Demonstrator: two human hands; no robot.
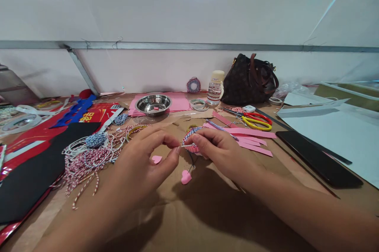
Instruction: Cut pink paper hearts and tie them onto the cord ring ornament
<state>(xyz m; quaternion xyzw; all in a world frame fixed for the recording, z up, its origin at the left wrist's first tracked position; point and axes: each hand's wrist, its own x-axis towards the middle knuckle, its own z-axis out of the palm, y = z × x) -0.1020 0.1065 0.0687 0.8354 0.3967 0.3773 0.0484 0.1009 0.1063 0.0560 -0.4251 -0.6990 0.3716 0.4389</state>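
Left hand (142, 165): fingers (175, 150) together, pinching a thin white strand (185, 145). Right hand (220, 153): fingers (199, 137) clamped on a blue-and-white twine loop (189, 135), held above the brown paper (207, 220) on the surface. Pink paper heart (186, 177) hangs on a dark thread at 6 o'clock from the loop; 2nd pink heart (156, 159) lies at 9 o'clock. Red-and-white twine pile (85, 169) lies farther out at 9 o'clock, pink paper strips (254, 138) at 3 o'clock, yellow-and-red scissors (257, 122) at 2 o'clock, steel bowl (153, 104) at 11 o'clock.
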